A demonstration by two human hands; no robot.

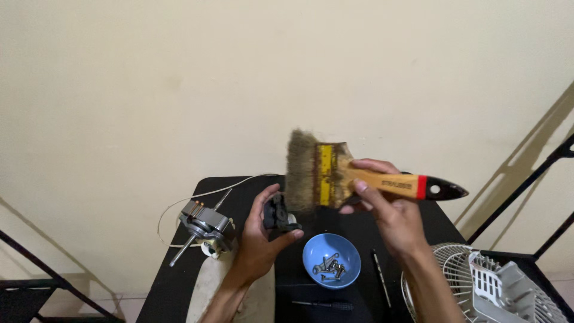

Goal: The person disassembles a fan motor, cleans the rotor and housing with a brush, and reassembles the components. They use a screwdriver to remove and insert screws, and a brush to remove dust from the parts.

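My right hand (388,215) grips a wide paintbrush (335,174) by its wooden handle, which ends in a red band and a black tip. Its worn brown bristles point left and hang just above a small black part (278,216). My left hand (257,242) holds that black part up over the black table (233,185), pinched between thumb and fingers.
A small electric motor (204,226) with a shaft and a white wire lies at the left of the table. A blue bowl (331,261) holds several screws. A screwdriver (326,305) and a thin rod (380,276) lie nearby. A fan grille (478,287) sits at the lower right.
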